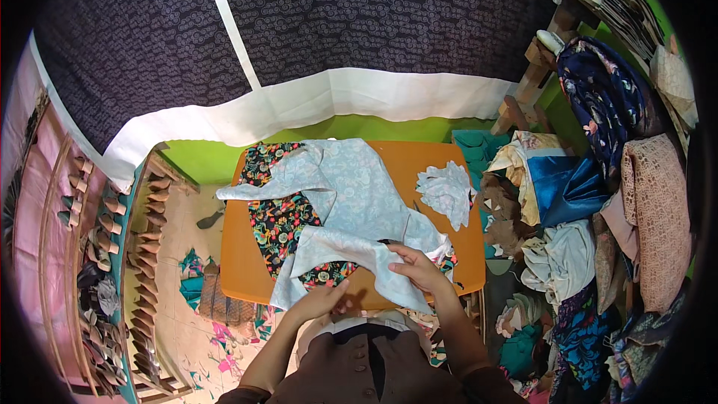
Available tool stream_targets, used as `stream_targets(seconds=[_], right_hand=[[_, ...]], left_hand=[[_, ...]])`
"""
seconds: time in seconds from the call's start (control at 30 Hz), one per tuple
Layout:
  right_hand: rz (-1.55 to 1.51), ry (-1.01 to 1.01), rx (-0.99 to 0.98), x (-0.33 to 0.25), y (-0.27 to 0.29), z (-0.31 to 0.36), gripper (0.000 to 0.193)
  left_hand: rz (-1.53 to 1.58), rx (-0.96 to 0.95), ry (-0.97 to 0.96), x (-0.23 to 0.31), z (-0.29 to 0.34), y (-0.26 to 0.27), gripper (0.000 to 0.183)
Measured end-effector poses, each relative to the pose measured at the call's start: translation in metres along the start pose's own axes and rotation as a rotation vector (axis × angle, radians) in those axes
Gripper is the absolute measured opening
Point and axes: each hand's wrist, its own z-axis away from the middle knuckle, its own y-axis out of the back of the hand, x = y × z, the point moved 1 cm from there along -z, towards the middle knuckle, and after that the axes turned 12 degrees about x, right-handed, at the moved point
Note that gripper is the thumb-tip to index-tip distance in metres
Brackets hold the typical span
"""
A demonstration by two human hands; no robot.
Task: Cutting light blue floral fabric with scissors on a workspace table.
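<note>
A large piece of pale blue-white fabric (359, 179) lies spread and rumpled over an orange table (235, 247). Beneath it shows black cloth with a colourful floral print (280, 224). My right hand (420, 269) pinches a fold of the pale fabric near the table's front edge. A small dark thing by its fingertips is too small to make out. My left hand (323, 301) is at the front edge, beside a hanging corner of the pale fabric, its fingers apart and loosely bent, apparently holding nothing. A crumpled pale printed cloth (446, 193) sits on the table's right side.
Piled fabrics, including a shiny blue cloth (566, 188) and a white bundle (559, 260), crowd the right. Wooden racks with shoe-last shapes (149, 254) stand at the left. Colourful scraps (224, 348) litter the floor. A dark patterned curtain (374, 15) hangs behind the table.
</note>
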Motion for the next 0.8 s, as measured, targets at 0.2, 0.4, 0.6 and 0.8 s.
stream_targets(seconds=[0.2,0.4,0.6,0.8], right_hand=[[-0.007,-0.147,-0.065,0.010,0.023,0.021,0.051],[-0.011,-0.297,-0.056,0.034,0.043,0.048,0.055],[0.043,-0.408,-0.074,0.056,0.052,0.054,0.057],[0.193,-0.287,-0.104,0.079,0.044,0.055,0.055]], left_hand=[[1.203,-0.200,0.381,-0.011,-0.032,-0.058,0.047],[1.841,0.168,0.174,-0.031,-0.032,-0.084,0.032],[1.816,0.301,0.101,-0.036,-0.002,-0.092,0.031],[1.923,0.159,0.126,-0.039,0.008,-0.117,0.032]])
